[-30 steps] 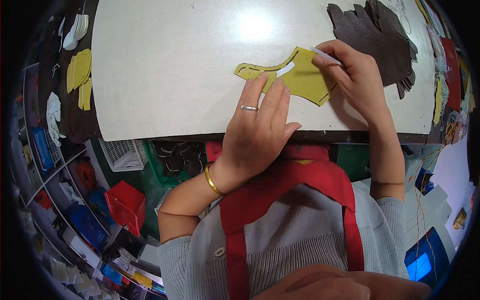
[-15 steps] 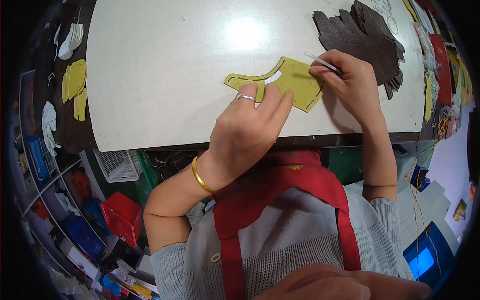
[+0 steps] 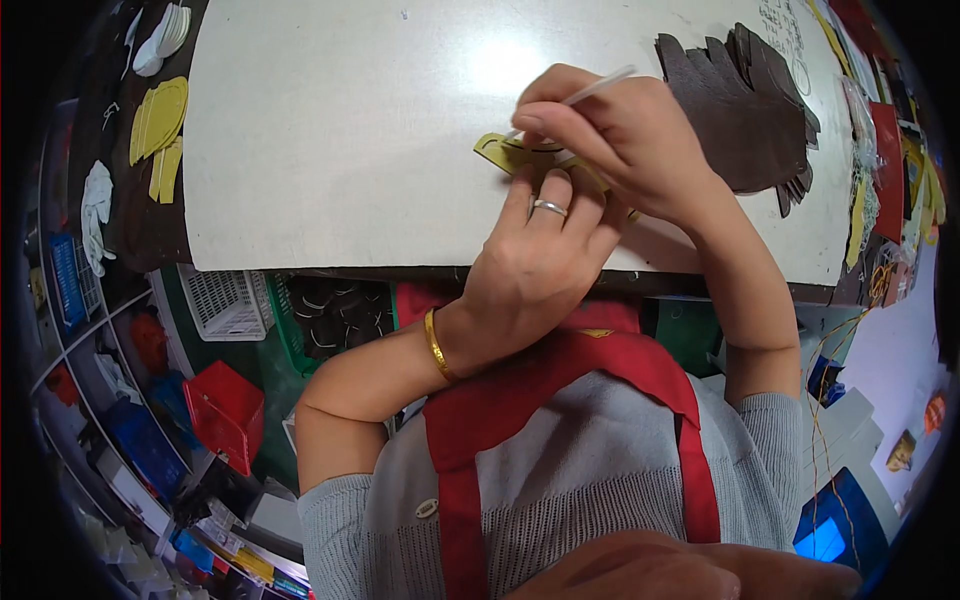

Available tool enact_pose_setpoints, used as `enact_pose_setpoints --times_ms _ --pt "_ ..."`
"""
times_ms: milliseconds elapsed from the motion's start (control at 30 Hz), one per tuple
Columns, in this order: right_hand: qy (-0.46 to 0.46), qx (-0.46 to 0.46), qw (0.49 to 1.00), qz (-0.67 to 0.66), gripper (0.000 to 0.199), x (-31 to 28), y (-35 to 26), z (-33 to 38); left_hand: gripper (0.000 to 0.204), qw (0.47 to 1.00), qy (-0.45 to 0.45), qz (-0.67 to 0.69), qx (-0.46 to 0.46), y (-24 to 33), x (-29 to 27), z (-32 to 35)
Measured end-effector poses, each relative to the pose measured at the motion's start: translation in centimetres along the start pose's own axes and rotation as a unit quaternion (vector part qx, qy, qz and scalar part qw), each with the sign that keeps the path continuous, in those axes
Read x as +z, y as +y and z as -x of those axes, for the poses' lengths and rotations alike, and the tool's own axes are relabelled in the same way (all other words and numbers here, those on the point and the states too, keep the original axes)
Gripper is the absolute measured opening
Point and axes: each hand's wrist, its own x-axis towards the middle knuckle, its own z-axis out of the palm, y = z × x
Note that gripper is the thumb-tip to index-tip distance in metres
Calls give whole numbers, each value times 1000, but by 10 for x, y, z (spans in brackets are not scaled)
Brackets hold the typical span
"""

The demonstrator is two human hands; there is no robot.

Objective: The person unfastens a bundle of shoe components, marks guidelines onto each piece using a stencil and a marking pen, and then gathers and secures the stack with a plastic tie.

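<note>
On the white surface [image 3: 350, 150] a yellow template [image 3: 497, 150] lies near the front edge, most of it hidden under the two hands. The left hand [image 3: 530, 275], wearing a ring [image 3: 549, 208] and a gold bangle [image 3: 436, 345], presses flat on the template with fingers stretched toward 12 o'clock; it is spread open and grasps nothing, only holding the piece down. The right hand [image 3: 625, 140] sits just above it, at 1 o'clock from the left, its grip pinched closed around a thin white pen [image 3: 590, 92] whose shaft points toward 2 o'clock and whose tip meets the template's left part. At 3 o'clock from the right hand, well up the surface, a fanned stack of dark brown pieces [image 3: 740, 110] lies close beside the wrist. Far off at 9 o'clock, past the surface's left edge, yellow cutouts [image 3: 160, 120] and white cutouts [image 3: 165, 35] rest on a dark bench. Below the surface, at 7 o'clock from the left hand, stand a white basket [image 3: 230, 300] and a red bin [image 3: 225, 410]. The person wears a grey knit top with red apron straps [image 3: 560, 370].
</note>
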Motion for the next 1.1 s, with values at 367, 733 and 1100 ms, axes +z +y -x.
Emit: enact_pose_setpoints --times_ms 367,733,1100 --pt "-65 -68 980 176 18 -34 9 7 37 1000 -13 4 -17 2 -4 -5" --pt "121 116 980 104 22 -49 19 83 39 1000 -11 15 -14 1 -2 -11" --pt "98 155 979 84 19 -35 -9 86 30 1000 -24 -10 -2 2 -11 -21"
